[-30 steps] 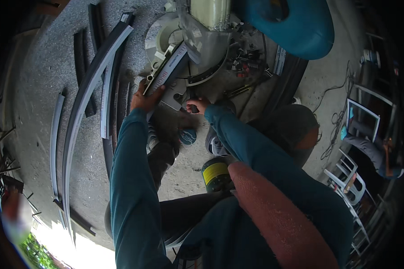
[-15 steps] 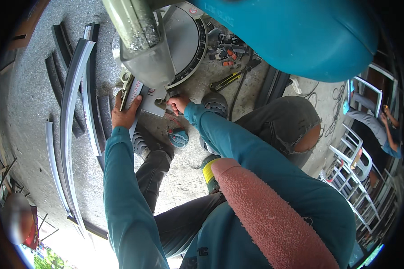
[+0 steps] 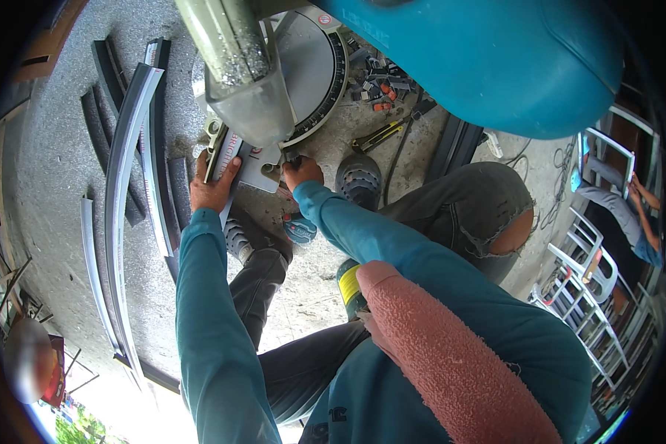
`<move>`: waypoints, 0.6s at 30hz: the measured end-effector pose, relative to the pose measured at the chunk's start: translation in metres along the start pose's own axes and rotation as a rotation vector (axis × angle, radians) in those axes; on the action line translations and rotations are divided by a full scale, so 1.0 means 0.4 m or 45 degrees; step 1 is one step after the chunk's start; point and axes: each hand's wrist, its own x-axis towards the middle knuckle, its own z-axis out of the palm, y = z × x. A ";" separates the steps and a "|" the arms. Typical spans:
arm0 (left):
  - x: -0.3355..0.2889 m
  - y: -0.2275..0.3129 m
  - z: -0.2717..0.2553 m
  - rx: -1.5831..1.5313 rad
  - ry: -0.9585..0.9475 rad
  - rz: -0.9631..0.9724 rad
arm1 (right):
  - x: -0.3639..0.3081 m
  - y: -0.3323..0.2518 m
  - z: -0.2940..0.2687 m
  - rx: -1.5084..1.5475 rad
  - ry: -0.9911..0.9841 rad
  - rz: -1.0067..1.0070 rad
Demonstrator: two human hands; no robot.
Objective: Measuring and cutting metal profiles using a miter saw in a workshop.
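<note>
A miter saw stands before me, with its round grey turntable (image 3: 307, 70), teal motor housing (image 3: 481, 66) and clear, dust-speckled guard (image 3: 248, 111). My left hand (image 3: 212, 191) is closed on a metal profile (image 3: 230, 153) with a white printed film, thumb on one side and fingers on the other, pressed by the saw's fence (image 3: 213, 140). My right hand (image 3: 303, 173) is wrapped round a small dark handle (image 3: 293, 158) at the turntable's front edge. Its palm hides most of the handle. The saw blade is hidden behind the guard.
Long dark and silver profiles (image 3: 118, 185) lie on the floor at left. A tape measure (image 3: 300, 228) rests between my feet, and a yellow cutter knife (image 3: 379, 136) lies near offcuts (image 3: 381, 81). White chair-like frames (image 3: 588, 296) and another person (image 3: 629, 207) are at right.
My right hand has turned slightly and its fingers close more round the handle. My left hand keeps its hold on the profile. The whole view has shifted a little.
</note>
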 end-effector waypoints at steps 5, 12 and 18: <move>-0.004 0.017 0.008 0.047 0.014 -0.013 | 0.013 0.041 -0.016 0.069 -0.016 -0.233; -0.012 0.033 -0.001 0.040 0.013 -0.035 | -0.049 0.010 0.016 -0.042 0.430 -0.444; -0.010 0.047 0.009 0.055 0.023 -0.056 | 0.047 0.031 0.000 -0.046 0.180 -0.391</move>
